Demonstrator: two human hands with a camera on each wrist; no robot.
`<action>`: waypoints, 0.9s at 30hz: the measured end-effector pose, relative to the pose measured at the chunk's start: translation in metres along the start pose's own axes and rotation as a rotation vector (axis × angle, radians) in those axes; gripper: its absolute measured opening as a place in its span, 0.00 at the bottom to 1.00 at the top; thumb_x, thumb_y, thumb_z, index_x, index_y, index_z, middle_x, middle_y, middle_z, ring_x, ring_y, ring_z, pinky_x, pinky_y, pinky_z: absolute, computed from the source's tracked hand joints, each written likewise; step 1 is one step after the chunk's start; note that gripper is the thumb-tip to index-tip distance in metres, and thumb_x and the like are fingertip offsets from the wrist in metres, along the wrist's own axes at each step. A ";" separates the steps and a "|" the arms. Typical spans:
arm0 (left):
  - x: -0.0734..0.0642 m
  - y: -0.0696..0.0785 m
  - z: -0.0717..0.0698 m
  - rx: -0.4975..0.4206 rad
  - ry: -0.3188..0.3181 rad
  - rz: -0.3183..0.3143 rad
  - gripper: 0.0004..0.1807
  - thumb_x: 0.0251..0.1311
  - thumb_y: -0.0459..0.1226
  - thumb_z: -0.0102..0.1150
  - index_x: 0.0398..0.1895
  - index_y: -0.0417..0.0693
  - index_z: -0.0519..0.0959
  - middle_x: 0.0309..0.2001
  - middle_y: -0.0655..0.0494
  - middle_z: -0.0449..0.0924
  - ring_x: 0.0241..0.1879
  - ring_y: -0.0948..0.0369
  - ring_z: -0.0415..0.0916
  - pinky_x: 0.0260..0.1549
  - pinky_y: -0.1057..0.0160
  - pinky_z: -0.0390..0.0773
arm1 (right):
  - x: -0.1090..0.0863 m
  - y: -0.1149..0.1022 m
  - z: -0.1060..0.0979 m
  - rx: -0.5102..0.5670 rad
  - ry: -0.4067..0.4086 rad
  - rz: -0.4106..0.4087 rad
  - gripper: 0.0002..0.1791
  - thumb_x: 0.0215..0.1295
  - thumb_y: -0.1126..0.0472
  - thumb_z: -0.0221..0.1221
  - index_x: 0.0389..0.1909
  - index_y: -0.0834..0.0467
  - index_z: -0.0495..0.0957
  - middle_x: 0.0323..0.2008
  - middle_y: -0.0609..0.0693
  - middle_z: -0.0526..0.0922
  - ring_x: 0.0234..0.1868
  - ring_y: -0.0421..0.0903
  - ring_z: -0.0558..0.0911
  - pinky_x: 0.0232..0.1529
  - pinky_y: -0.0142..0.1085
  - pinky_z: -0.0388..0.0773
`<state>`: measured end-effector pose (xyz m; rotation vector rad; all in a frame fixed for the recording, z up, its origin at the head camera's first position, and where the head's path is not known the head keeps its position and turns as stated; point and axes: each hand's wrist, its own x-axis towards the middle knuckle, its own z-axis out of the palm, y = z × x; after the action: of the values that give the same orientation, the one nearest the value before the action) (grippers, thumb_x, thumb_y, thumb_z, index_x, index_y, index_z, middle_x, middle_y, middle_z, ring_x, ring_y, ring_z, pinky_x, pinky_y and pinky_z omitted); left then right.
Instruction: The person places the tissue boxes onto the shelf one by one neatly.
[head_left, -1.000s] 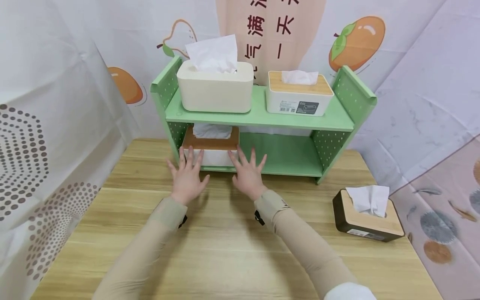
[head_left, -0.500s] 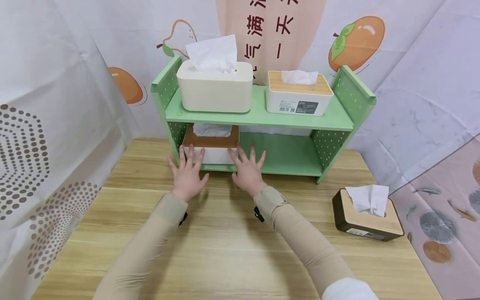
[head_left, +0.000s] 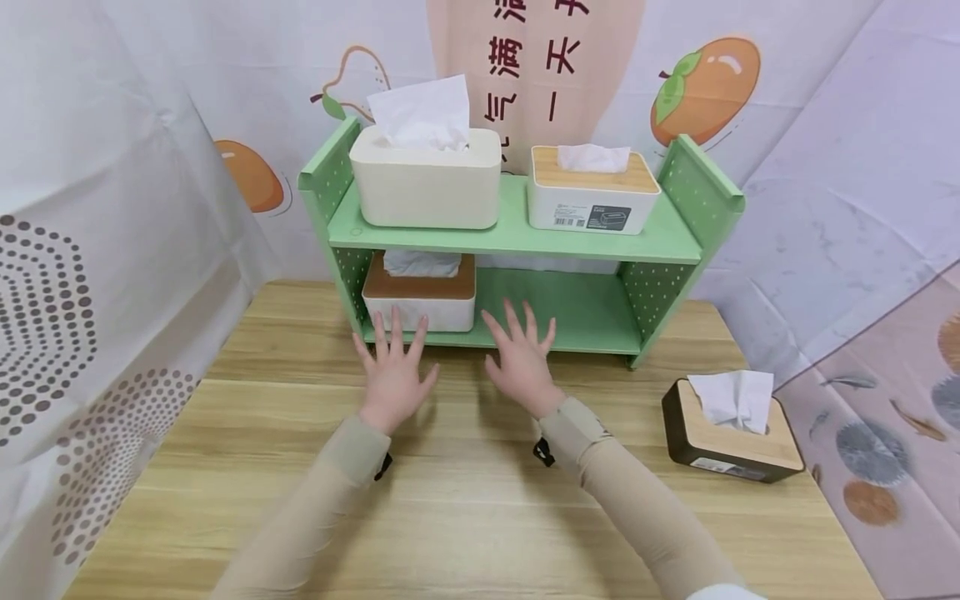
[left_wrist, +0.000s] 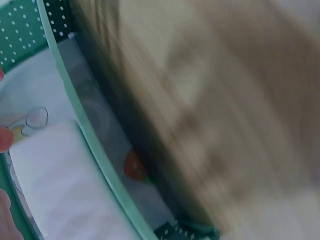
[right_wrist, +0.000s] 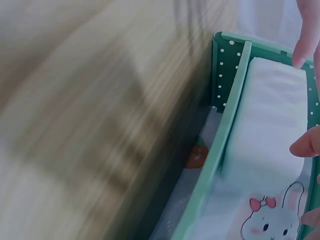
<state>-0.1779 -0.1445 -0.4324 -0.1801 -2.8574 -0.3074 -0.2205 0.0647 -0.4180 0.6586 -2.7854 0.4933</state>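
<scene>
In the head view, a white tissue box with a brown wooden lid (head_left: pixel 442 315) sits on the lower left of a green two-tier shelf (head_left: pixel 581 308), a tissue bunched at its top. My left hand (head_left: pixel 395 379) is in front of it, fingers spread, the fingertips overlapping its lower front. To the right, my right hand (head_left: pixel 522 367) hovers with spread fingers before the lower tier, just beyond the box's right end. Neither hand holds anything. Both wrist views show the box's white front (left_wrist: pixel 65 185) behind the shelf edge, with only some fingertips (right_wrist: pixel 306 142) at the frame's border.
On the upper tier stand a large cream tissue box (head_left: pixel 423 192) and a smaller white one with a bamboo lid (head_left: pixel 592 208). A black tissue box with a light wooden lid (head_left: pixel 738 442) lies on the wooden table (head_left: pixel 465 517) at right. Patterned cloth (head_left: pixel 255 67) hangs behind.
Both hands have drawn back from the front of the lower tissue box, toward me and to the right. The box stays on the lower tier; the head view has shifted slightly.
</scene>
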 end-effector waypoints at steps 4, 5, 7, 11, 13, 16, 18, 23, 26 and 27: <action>-0.010 0.012 0.009 -0.023 0.007 0.010 0.44 0.60 0.53 0.55 0.76 0.55 0.47 0.75 0.38 0.29 0.72 0.35 0.27 0.60 0.25 0.32 | -0.018 0.013 -0.001 0.007 0.009 0.013 0.38 0.59 0.58 0.61 0.71 0.47 0.58 0.74 0.59 0.50 0.73 0.64 0.45 0.62 0.70 0.32; -0.012 0.015 0.011 -0.031 0.007 0.011 0.44 0.60 0.53 0.56 0.75 0.55 0.48 0.75 0.38 0.30 0.72 0.35 0.27 0.60 0.25 0.33 | -0.022 0.016 -0.001 0.005 0.015 0.012 0.38 0.59 0.58 0.61 0.71 0.48 0.58 0.73 0.60 0.50 0.73 0.64 0.45 0.62 0.71 0.33; -0.016 0.021 0.013 -0.040 0.008 0.015 0.44 0.60 0.52 0.57 0.75 0.55 0.48 0.75 0.38 0.31 0.72 0.35 0.28 0.60 0.26 0.34 | -0.030 0.022 -0.002 0.005 0.026 0.008 0.38 0.59 0.58 0.62 0.70 0.49 0.59 0.73 0.60 0.50 0.72 0.65 0.47 0.61 0.72 0.35; -0.022 0.033 0.019 -0.053 -0.008 0.024 0.43 0.60 0.52 0.56 0.75 0.55 0.49 0.75 0.38 0.32 0.72 0.35 0.29 0.61 0.27 0.33 | -0.044 0.034 -0.002 0.015 0.053 0.004 0.39 0.57 0.59 0.63 0.70 0.50 0.60 0.72 0.62 0.52 0.71 0.66 0.48 0.60 0.72 0.36; -0.025 0.038 0.021 -0.055 -0.013 0.032 0.43 0.60 0.53 0.56 0.75 0.55 0.50 0.75 0.37 0.33 0.72 0.35 0.30 0.62 0.27 0.34 | -0.050 0.039 -0.002 0.025 0.066 0.008 0.39 0.56 0.60 0.64 0.69 0.50 0.60 0.72 0.63 0.53 0.71 0.66 0.48 0.60 0.72 0.36; -0.029 0.044 0.026 -0.054 -0.030 0.031 0.43 0.60 0.53 0.56 0.75 0.56 0.49 0.75 0.37 0.34 0.72 0.36 0.31 0.62 0.28 0.33 | -0.057 0.043 -0.003 0.040 0.087 0.007 0.39 0.54 0.61 0.65 0.69 0.51 0.62 0.71 0.63 0.55 0.71 0.67 0.50 0.60 0.72 0.36; -0.031 0.048 0.030 -0.035 -0.041 0.029 0.43 0.60 0.54 0.55 0.75 0.57 0.49 0.75 0.37 0.34 0.72 0.36 0.32 0.63 0.28 0.35 | -0.062 0.046 -0.004 0.051 0.100 0.010 0.39 0.54 0.62 0.65 0.68 0.52 0.63 0.71 0.64 0.56 0.70 0.67 0.52 0.60 0.72 0.36; -0.034 0.065 0.038 -0.047 -0.108 0.021 0.42 0.63 0.56 0.51 0.76 0.58 0.46 0.75 0.40 0.30 0.73 0.38 0.28 0.63 0.30 0.32 | -0.075 0.057 -0.008 0.127 0.154 0.051 0.37 0.54 0.64 0.64 0.66 0.54 0.64 0.70 0.67 0.56 0.68 0.68 0.53 0.61 0.70 0.33; -0.032 0.078 0.041 -0.097 -0.132 0.038 0.42 0.64 0.55 0.50 0.76 0.57 0.46 0.75 0.40 0.27 0.73 0.39 0.24 0.63 0.30 0.29 | -0.083 0.066 -0.011 0.152 0.198 0.077 0.36 0.54 0.65 0.64 0.65 0.56 0.65 0.69 0.68 0.56 0.67 0.68 0.54 0.60 0.70 0.32; -0.032 0.082 0.042 -0.111 -0.130 0.047 0.41 0.64 0.55 0.50 0.76 0.57 0.46 0.75 0.40 0.27 0.73 0.40 0.24 0.63 0.30 0.30 | -0.085 0.068 -0.013 0.153 0.208 0.082 0.36 0.54 0.65 0.64 0.65 0.56 0.65 0.69 0.68 0.56 0.67 0.68 0.54 0.60 0.70 0.32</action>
<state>-0.1453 -0.0588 -0.4654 -0.2987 -2.9604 -0.4610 -0.1766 0.1602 -0.4498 0.4936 -2.6039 0.7527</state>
